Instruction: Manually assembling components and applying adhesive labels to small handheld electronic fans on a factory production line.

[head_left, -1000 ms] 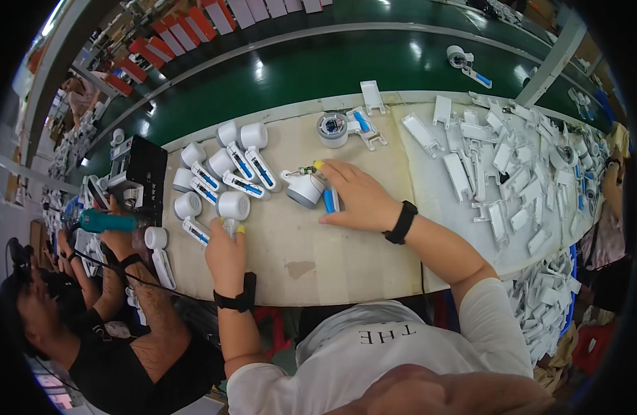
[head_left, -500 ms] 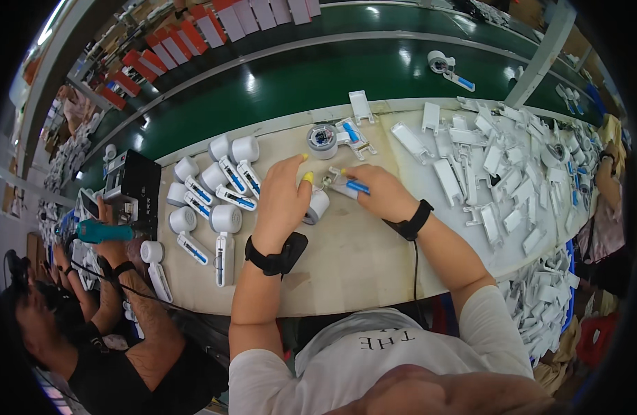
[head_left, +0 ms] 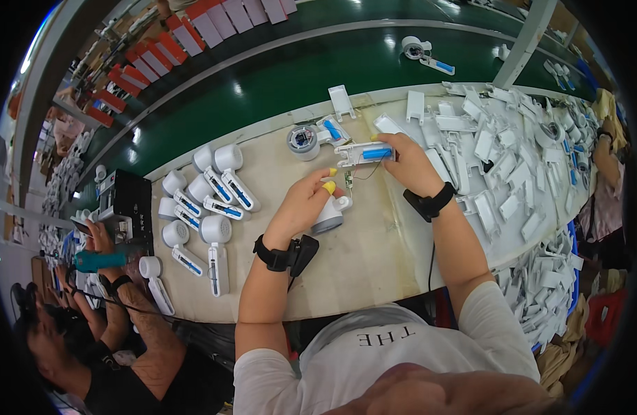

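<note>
My right hand (head_left: 412, 166) grips a white handle shell (head_left: 353, 156) by its right end, and a blue battery (head_left: 377, 153) lies inside it. Thin wires and a small green circuit board (head_left: 349, 180) hang below the shell. Beside the board is my left hand (head_left: 306, 202), its thumb and forefinger apart, with yellow covers on both tips. Just under its fingertips a round white and grey head (head_left: 329, 218) lies on the table, partly hidden by the hand. Beyond my hands sits an open round head (head_left: 304, 141) showing its wiring, joined to a handle with a blue battery (head_left: 332, 129).
Several white units with round heads (head_left: 215, 229) stand to the left. A pile of white shells (head_left: 484, 146) covers the right side. A green conveyor (head_left: 263, 83) runs behind the table (head_left: 277, 290). At left, a co-worker's hand holds a teal power tool (head_left: 100, 261) near a black box (head_left: 133, 211).
My right hand has raised the handle shell and turned it so that its battery side shows, drawing it away from my left hand. The board now dangles between them.
</note>
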A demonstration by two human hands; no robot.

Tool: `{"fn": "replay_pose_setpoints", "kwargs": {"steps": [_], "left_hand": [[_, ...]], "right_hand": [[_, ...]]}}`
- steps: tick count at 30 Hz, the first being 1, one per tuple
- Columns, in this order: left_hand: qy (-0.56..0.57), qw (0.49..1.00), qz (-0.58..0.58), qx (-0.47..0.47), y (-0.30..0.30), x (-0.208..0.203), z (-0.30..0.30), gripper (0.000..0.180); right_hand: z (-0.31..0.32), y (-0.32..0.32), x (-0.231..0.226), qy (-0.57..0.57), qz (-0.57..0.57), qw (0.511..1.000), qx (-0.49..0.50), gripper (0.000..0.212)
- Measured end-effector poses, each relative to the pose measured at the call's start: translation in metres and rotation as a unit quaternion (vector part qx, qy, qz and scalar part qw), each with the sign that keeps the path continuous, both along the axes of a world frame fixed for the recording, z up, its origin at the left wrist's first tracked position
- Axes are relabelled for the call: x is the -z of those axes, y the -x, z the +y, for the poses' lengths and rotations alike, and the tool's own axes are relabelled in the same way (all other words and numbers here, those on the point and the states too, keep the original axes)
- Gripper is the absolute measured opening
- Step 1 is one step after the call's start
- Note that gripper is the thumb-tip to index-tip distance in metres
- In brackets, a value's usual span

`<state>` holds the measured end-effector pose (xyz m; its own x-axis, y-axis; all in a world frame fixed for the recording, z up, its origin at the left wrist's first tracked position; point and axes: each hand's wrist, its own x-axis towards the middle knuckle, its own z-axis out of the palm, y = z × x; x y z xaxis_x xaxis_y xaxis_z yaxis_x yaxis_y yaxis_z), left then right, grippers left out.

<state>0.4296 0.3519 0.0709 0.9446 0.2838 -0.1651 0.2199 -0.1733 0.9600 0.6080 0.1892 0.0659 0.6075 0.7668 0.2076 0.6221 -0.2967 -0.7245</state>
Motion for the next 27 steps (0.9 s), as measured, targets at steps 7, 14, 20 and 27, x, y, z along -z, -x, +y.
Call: {"fn": "replay_pose_setpoints", "kwargs": {"steps": [7,14,20,27], "left_hand": [[0.063,0.997,-0.017,-0.029,-0.016,-0.006,-0.009,0.031],[0.173,0.983,-0.058,0.003,-0.023,0.001,-0.034,0.030],[0.203,0.975,-0.070,-0.056,-0.028,0.009,-0.048,0.027],[0.196,0.969,-0.099,-0.110,-0.027,0.003,-0.043,0.026]], "right_hand": [[0.002,0.000,0.001,-0.067,0.057,0.996,0.003,0.045],[0.006,0.002,0.004,-0.126,0.160,0.979,0.024,0.046],[0.004,0.004,0.005,0.011,0.123,0.991,0.053,0.054],[-0.004,0.017,-0.007,0.055,-0.075,0.992,0.083,0.047]]}}
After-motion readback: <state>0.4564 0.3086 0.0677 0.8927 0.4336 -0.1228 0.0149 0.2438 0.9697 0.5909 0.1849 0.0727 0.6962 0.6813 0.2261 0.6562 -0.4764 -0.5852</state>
